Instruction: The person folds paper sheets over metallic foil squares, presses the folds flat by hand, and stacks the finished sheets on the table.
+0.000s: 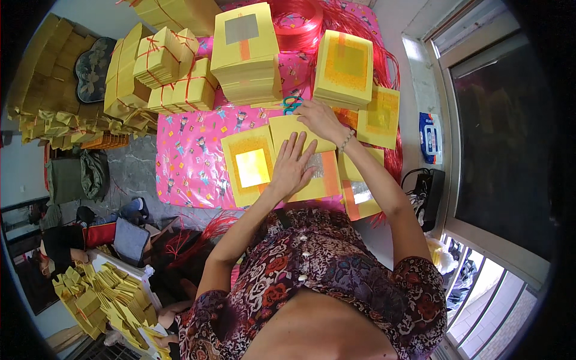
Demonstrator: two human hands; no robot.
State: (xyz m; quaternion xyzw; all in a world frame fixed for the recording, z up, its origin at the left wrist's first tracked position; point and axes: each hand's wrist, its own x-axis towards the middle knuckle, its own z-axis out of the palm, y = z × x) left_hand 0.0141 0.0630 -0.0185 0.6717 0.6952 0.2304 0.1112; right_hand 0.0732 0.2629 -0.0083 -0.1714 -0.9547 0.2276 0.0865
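One yellow sheet (283, 125) partly hidden beneath left hand (292, 166), right hand (324, 123).

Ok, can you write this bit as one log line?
left hand: spread on yellow paper | right hand: at its top edge | nearby: scissors, paper stack

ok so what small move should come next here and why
Probably a light smoothing stroke of the left hand across the plain yellow paper panel: its fingers lie spread on it, while the right hand is at the panel's upper edge.
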